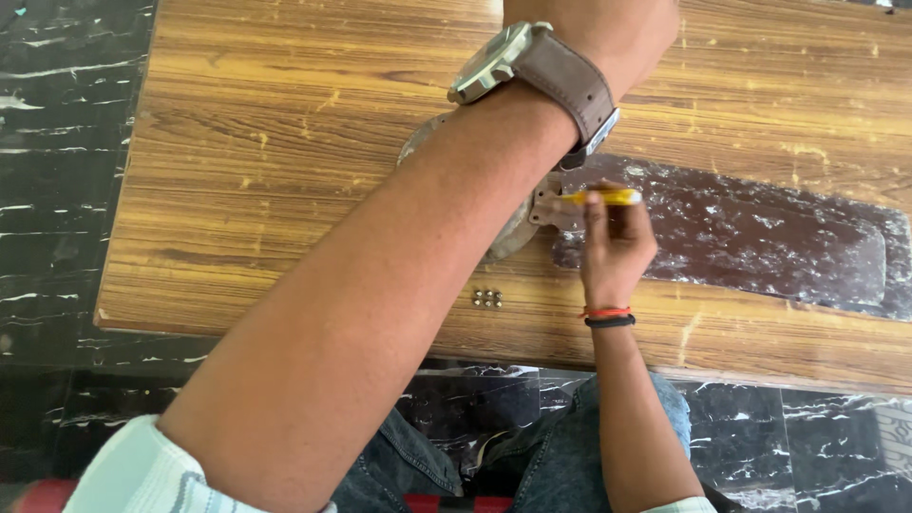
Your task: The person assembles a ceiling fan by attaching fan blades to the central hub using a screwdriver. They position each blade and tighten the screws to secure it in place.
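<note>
Plainly, the yellow-handled screwdriver point(601, 197) lies level across the metal bracket point(549, 203) that joins the dark fan blade point(760, 239) to the round motor housing point(503, 242), most of which is hidden behind the left forearm. The right hand point(616, 249) holds the handle, its grip narrow and pinched around the yellow shaft from below. The tool looks light, stiff and hard, with a smooth plastic handle that could turn slippery, so the thick part of the handle seems the sensible place to take it. The blade looks like thin sheet metal, long and flat, with flaked and scratched paint; I judge it springy toward the far tip and best steadied near the bracket end. The left hand point(608, 38) reaches over the housing toward the top edge of the view, a wristwatch point(532, 66) with a brown strap on its wrist; its fingers are out of frame, so its grip cannot be told. Near the right wrist, a small cluster of nuts point(486, 298) sits loose on the scratched wooden surface point(285, 142); they look easy to scatter.
</note>
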